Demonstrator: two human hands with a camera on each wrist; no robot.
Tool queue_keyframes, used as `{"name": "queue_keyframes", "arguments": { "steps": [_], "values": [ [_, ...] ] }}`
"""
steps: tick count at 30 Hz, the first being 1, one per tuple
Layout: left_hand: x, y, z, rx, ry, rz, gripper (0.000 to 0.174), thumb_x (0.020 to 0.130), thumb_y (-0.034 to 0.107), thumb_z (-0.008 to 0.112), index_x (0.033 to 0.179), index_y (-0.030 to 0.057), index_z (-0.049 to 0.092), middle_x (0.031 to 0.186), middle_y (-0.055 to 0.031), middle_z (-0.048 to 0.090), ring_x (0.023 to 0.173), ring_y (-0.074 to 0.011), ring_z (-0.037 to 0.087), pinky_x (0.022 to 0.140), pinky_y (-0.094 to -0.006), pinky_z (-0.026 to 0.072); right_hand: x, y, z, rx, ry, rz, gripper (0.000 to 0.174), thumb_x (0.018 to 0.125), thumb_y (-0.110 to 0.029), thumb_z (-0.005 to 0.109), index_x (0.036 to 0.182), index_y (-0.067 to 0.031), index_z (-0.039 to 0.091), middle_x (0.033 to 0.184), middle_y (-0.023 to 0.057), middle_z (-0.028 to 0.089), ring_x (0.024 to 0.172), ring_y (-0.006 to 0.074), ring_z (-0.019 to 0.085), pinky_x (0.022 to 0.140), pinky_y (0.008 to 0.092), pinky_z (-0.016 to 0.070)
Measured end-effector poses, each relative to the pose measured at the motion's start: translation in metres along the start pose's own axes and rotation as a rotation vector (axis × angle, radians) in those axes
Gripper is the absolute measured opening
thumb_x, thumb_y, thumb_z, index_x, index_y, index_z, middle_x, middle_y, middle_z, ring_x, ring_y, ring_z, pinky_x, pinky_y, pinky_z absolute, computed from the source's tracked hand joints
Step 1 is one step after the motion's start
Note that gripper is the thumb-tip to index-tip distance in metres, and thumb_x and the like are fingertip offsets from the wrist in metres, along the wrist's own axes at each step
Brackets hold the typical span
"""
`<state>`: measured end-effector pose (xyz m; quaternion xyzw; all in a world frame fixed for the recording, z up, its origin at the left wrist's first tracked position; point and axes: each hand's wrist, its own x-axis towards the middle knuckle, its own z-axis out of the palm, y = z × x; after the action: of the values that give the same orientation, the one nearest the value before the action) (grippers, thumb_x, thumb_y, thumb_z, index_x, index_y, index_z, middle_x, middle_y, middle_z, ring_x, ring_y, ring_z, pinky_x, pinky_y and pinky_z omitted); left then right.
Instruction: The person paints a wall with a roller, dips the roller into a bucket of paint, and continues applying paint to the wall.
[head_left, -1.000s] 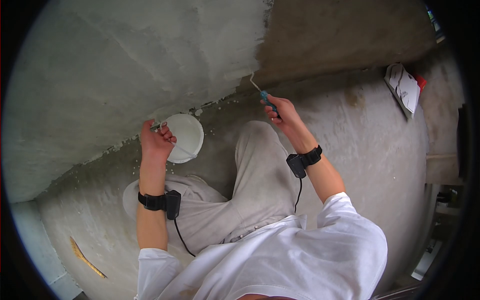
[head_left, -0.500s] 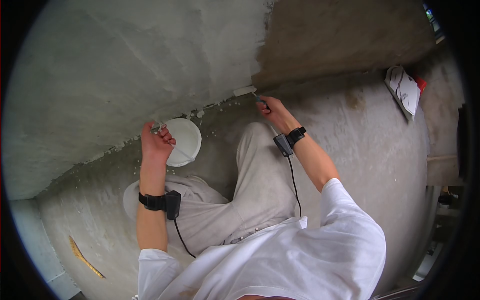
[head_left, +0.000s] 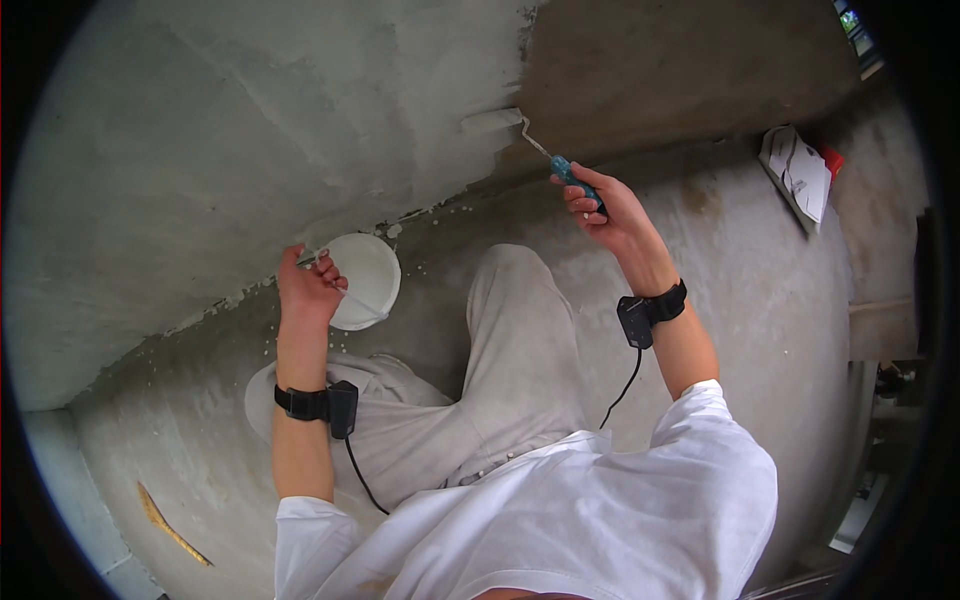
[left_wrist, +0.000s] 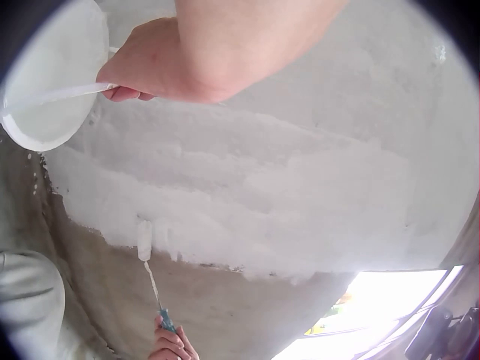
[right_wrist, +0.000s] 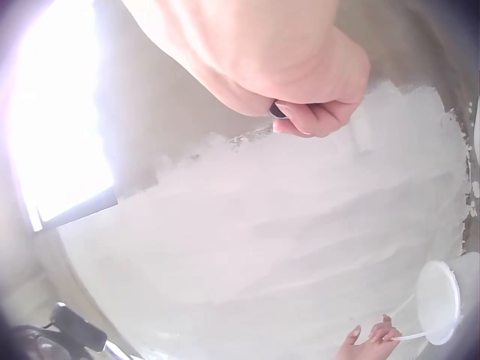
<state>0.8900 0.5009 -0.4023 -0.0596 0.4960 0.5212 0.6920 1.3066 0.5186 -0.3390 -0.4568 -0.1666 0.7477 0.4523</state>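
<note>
In the head view my right hand [head_left: 610, 215] grips the blue handle [head_left: 568, 172] of a small paint roller. The roller's white sleeve [head_left: 490, 121] lies against the wall, where white paint meets bare brown plaster. The left wrist view also shows the roller [left_wrist: 145, 241] at that edge. To the left, my left hand [head_left: 308, 288] holds the thin white bail [head_left: 362, 304] of a white bucket [head_left: 385, 270], fingers curled round it. Pale paint [left_wrist: 52, 67] shows inside the bucket. The right wrist view shows the right hand [right_wrist: 319, 90] from behind, hiding most of the handle.
Fresh white paint [head_left: 300, 120] covers the wall's left part; bare plaster [head_left: 680, 70] spans the right. Paint drips dot the concrete floor [head_left: 740, 290] along the wall's foot. A whitish board [head_left: 797, 180] stands far right near a red object [head_left: 832, 160]. A straw-coloured brush-like object [head_left: 165, 522] lies lower left.
The roller first went down the wall towards the floor, then back up and slightly right with the right hand. My left hand and the bucket have stayed almost where they were.
</note>
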Motion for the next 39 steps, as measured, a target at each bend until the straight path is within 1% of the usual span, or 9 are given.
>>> {"name": "queue_keyframes", "arguments": {
  "steps": [7,10,12,22,24,32,34,36,39],
  "values": [
    [0.003,0.001,-0.004,-0.012,-0.037,-0.015,0.031,0.083,0.038,0.052,0.082,0.0069,0.048,0.062,0.0033,0.034,0.056,-0.0112,0.031,0.057,-0.0279,0.0257,0.001,0.005,0.002,-0.058,0.024,0.0,0.027,0.099,-0.024,0.05,0.108,0.001,0.054,0.068,-0.0059,0.046,0.05,-0.0016,0.037,0.037,0.0146,0.0229],
    [0.002,0.001,-0.001,-0.008,-0.025,-0.009,0.031,0.083,0.038,0.052,0.082,0.0073,0.048,0.062,0.0033,0.034,0.056,-0.0111,0.031,0.057,-0.028,0.0258,0.004,0.007,-0.002,-0.035,0.023,0.013,0.027,0.099,-0.023,0.05,0.107,0.0016,0.054,0.068,-0.005,0.047,0.05,-0.0011,0.038,0.037,0.0149,0.023],
    [-0.001,0.0,0.001,-0.007,-0.014,-0.006,0.031,0.083,0.038,0.052,0.082,0.0074,0.048,0.062,0.0035,0.034,0.056,-0.011,0.031,0.057,-0.0281,0.0259,0.007,0.007,-0.004,0.031,-0.001,0.029,0.025,0.098,-0.021,0.051,0.104,0.003,0.051,0.069,-0.0019,0.046,0.051,0.0016,0.038,0.037,0.0155,0.0234],
    [-0.001,-0.001,0.002,0.01,0.018,0.018,0.03,0.082,0.038,0.052,0.08,0.0083,0.048,0.061,0.0041,0.034,0.056,-0.011,0.03,0.057,-0.0283,0.0259,0.034,0.016,-0.028,0.101,0.027,0.092,0.026,0.098,-0.021,0.05,0.104,0.0038,0.052,0.069,-0.0019,0.047,0.05,0.0012,0.039,0.035,0.0155,0.023],
    [-0.003,-0.001,0.005,0.008,0.021,0.016,0.03,0.082,0.038,0.052,0.08,0.0083,0.048,0.061,0.0039,0.034,0.056,-0.011,0.03,0.057,-0.0283,0.0259,0.041,0.019,-0.033,0.1,0.03,0.111,0.023,0.098,-0.021,0.052,0.098,0.0023,0.051,0.068,-0.0026,0.046,0.051,0.0017,0.04,0.036,0.0158,0.0244],
    [0.0,0.0,0.001,0.005,-0.003,-0.008,0.03,0.083,0.037,0.051,0.08,0.0076,0.048,0.062,0.0032,0.034,0.056,-0.0115,0.031,0.057,-0.0286,0.0263,0.066,0.036,-0.049,0.106,0.058,0.13,0.024,0.097,-0.021,0.052,0.096,0.0032,0.051,0.068,-0.002,0.047,0.051,0.0025,0.041,0.036,0.0162,0.025],
    [-0.002,0.0,0.001,0.002,-0.016,0.001,0.034,0.083,0.037,0.053,0.087,0.0043,0.048,0.064,0.0031,0.033,0.057,-0.0111,0.031,0.058,-0.0272,0.0262,0.073,0.04,-0.054,0.111,0.051,0.141,0.024,0.097,-0.021,0.052,0.096,0.0035,0.051,0.068,-0.0017,0.047,0.051,0.0026,0.041,0.036,0.0161,0.0251],
    [-0.003,0.0,0.002,0.005,-0.016,0.002,0.034,0.083,0.037,0.052,0.087,0.0043,0.048,0.064,0.0029,0.033,0.057,-0.0112,0.031,0.058,-0.0273,0.0263,0.082,0.045,-0.058,0.142,0.077,0.166,0.027,0.098,-0.021,0.05,0.102,0.0053,0.049,0.069,-0.0018,0.046,0.051,0.0014,0.04,0.035,0.0155,0.0246],
    [-0.001,0.0,0.002,-0.002,-0.012,-0.008,0.034,0.083,0.037,0.052,0.087,0.0041,0.048,0.064,0.0027,0.033,0.057,-0.0113,0.031,0.057,-0.0273,0.0267,0.099,0.053,-0.063,0.226,0.11,0.205,0.025,0.098,-0.019,0.05,0.1,0.0062,0.049,0.068,-0.0008,0.046,0.051,0.0021,0.041,0.035,0.0154,0.0257]
  ]
}}
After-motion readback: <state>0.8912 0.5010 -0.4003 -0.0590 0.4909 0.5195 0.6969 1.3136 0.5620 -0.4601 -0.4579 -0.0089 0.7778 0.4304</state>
